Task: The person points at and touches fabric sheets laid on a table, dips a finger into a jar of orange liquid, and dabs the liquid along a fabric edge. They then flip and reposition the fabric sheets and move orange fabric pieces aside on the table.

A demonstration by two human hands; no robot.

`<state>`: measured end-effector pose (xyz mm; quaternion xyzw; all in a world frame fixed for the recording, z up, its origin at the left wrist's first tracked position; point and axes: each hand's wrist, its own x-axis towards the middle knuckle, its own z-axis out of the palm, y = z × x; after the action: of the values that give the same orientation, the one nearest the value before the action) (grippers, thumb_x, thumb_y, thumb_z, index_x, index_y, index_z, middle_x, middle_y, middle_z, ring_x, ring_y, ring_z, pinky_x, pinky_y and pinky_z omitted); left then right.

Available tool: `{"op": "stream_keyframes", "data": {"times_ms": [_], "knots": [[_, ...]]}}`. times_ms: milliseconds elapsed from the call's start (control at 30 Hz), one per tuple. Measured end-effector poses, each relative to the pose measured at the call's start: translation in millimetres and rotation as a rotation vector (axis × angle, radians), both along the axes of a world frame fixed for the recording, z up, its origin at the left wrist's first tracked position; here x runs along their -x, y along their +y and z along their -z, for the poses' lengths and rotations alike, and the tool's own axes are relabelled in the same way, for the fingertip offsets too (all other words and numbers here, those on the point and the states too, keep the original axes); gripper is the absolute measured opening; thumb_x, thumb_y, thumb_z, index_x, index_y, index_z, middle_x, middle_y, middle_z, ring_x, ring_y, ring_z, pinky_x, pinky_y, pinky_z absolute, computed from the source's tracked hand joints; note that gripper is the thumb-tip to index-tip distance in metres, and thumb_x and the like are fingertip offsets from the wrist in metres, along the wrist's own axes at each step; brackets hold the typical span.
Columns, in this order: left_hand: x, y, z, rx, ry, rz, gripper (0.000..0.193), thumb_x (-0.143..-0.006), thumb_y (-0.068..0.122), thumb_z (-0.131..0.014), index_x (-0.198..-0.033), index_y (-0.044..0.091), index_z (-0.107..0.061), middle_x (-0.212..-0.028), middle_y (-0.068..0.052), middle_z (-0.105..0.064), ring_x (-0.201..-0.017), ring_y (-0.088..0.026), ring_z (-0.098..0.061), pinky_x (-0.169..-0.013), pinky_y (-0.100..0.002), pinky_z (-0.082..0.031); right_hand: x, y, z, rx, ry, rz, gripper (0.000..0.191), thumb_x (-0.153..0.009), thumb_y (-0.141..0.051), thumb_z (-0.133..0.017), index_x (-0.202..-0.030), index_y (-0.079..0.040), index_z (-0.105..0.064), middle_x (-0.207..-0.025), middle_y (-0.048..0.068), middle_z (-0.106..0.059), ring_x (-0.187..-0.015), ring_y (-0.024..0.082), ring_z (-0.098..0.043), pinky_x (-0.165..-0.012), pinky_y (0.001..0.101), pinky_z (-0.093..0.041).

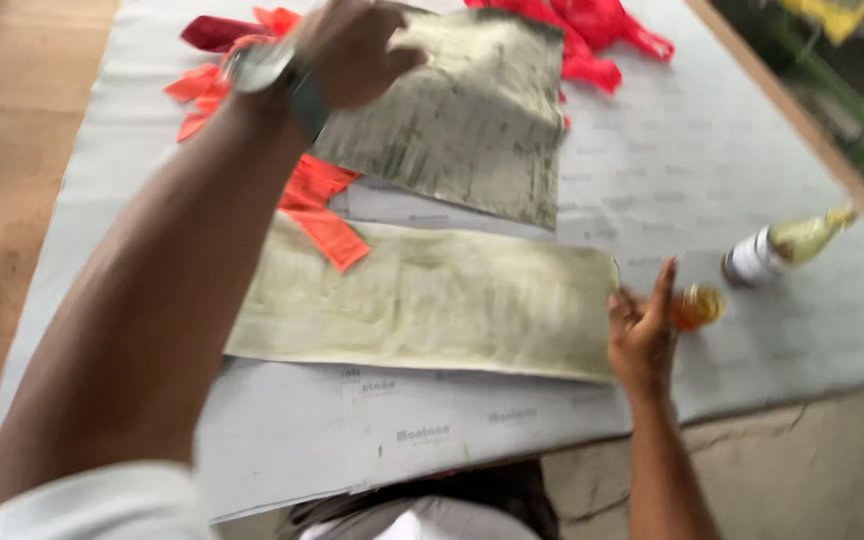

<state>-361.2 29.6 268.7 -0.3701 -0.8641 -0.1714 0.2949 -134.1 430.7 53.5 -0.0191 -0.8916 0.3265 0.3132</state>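
Your left hand (pixel 352 50) is raised over the far side of the grey board (pixel 712 150), fingers pinched on the top corner of a smudged grey-green sheet (pixel 472 120), which hangs lifted and tilted above the work surface; its lower edge sits just beyond the far long edge of a second piece. A watch (pixel 267 68) rides your left wrist. Your right hand (pixel 642 335) rests at the right-hand short edge of the long pale yellow-green sheet (pixel 422 300), fingers partly spread and touching that end, not clamped around it as far as the blurred frame shows. That long sheet lies flat across the middle of the board, its near edge well inside the board's front edge, leaving a bare grey strip toward you. An orange fabric strip (pixel 327 225) overlaps the long sheet's upper left corner, and more red and orange scraps (pixel 592 30) are bunched at the far edge. Just right of your right hand sits a small amber jar (pixel 700 305), with a white bottle (pixel 777 250) lying on its side beyond it; open board stretches behind them. The board's right edge runs diagonally past the bottle.
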Motion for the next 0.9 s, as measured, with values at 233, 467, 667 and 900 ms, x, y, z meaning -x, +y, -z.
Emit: {"op": "stream_keyframes", "data": {"times_ms": [233, 467, 667, 900], "knots": [[-125.2, -36.1, 203.9, -0.025, -0.416, 0.079, 0.050, -0.085, 0.023, -0.076, -0.130, 0.006, -0.062, -0.123, -0.024, -0.063, -0.098, -0.045, -0.065, -0.082, -0.053, -0.054, -41.7, 10.8, 25.0, 0.021, -0.150, 0.113, 0.096, -0.097, -0.009, -0.082, -0.172, -0.012, -0.021, -0.112, 0.013, -0.071, -0.085, 0.021, -0.069, -0.077, 0.0351, -0.058], [-86.9, -47.3, 232.8, 0.087, -0.631, -0.202, 0.015, -0.092, 0.013, -0.067, -0.102, 0.006, -0.074, -0.108, -0.021, -0.070, -0.103, -0.040, -0.068, -0.090, -0.048, -0.055, -41.2, -11.5, 17.2, -0.065, -0.289, 0.095, 0.103, -0.084, -0.009, -0.083, -0.167, -0.008, -0.023, -0.132, 0.016, -0.062, -0.097, 0.024, -0.066, -0.086, 0.0418, -0.057], [-76.8, -46.0, 208.2, -0.121, -0.520, 0.028, 0.031, -0.081, 0.006, -0.065, -0.110, 0.008, -0.077, -0.104, -0.020, -0.070, -0.103, -0.039, -0.065, -0.089, -0.046, -0.053, -81.7, -0.6, 26.7, -0.130, -0.322, 0.227, 0.103, -0.084, -0.012, -0.085, -0.169, -0.006, -0.026, -0.137, 0.017, -0.059, -0.112, 0.029, -0.064, -0.094, 0.0451, -0.055], [-80.3, -21.2, 200.8, 0.087, -0.571, 0.001, 0.011, -0.087, 0.014, -0.074, -0.092, 0.005, -0.076, -0.098, -0.015, -0.072, -0.096, -0.034, -0.069, -0.083, -0.044, -0.054, -87.6, 1.2, 20.4, -0.013, -0.421, 0.256, 0.099, -0.088, -0.017, -0.082, -0.169, -0.004, -0.025, -0.121, 0.012, -0.071, -0.111, 0.027, -0.068, -0.098, 0.0450, -0.053]]}}
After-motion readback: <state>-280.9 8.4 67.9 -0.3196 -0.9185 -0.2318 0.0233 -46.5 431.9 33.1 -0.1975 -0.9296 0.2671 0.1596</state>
